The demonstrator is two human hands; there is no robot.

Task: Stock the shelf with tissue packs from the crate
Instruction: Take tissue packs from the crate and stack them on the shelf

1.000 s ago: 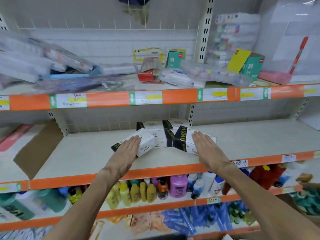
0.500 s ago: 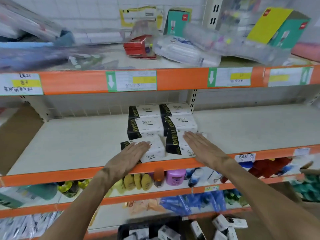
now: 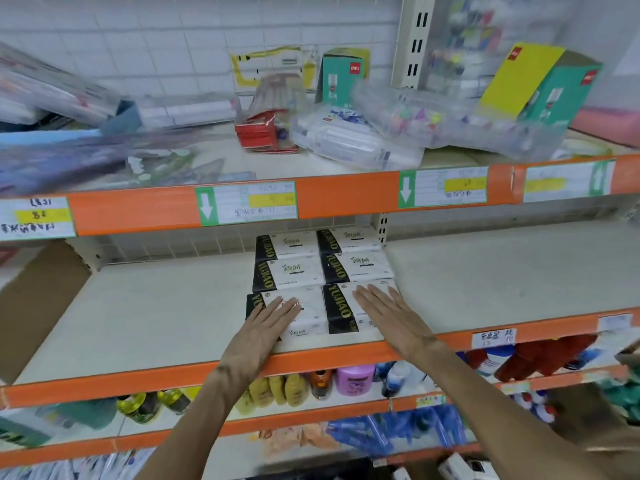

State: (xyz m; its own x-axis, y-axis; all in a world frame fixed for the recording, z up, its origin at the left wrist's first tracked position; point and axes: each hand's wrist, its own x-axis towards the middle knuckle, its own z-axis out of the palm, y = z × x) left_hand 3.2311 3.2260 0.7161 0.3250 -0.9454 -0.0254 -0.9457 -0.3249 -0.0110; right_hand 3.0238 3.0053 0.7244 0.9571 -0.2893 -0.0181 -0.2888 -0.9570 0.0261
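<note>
Fingers (image 3: 287, 306) of the left hand (image 3: 263, 330) are lying straight and close together, pressing flat on the front-left tissue pack (image 3: 308, 322), while the right hand (image 3: 394, 320), reaching in from 5 o'clock, is pressing the front-right tissue pack (image 3: 341, 308) the same way; neither is gripping anything. Both packs are sitting at the front of the middle shelf (image 3: 156, 320), just toward 6 o'clock of centre, fronting a two-wide block. The step looks like squaring off this row; next, I judge, the hands are needing to lift away and go down for more (the crate itself is not showing clearly). Gold "YUJIAO" is running along the black pack ends, a red "deli" logo is marking the teal box (image 3: 341, 76) at 12 o'clock, and the price tags (image 3: 247, 204) are too blurred to read.
</note>
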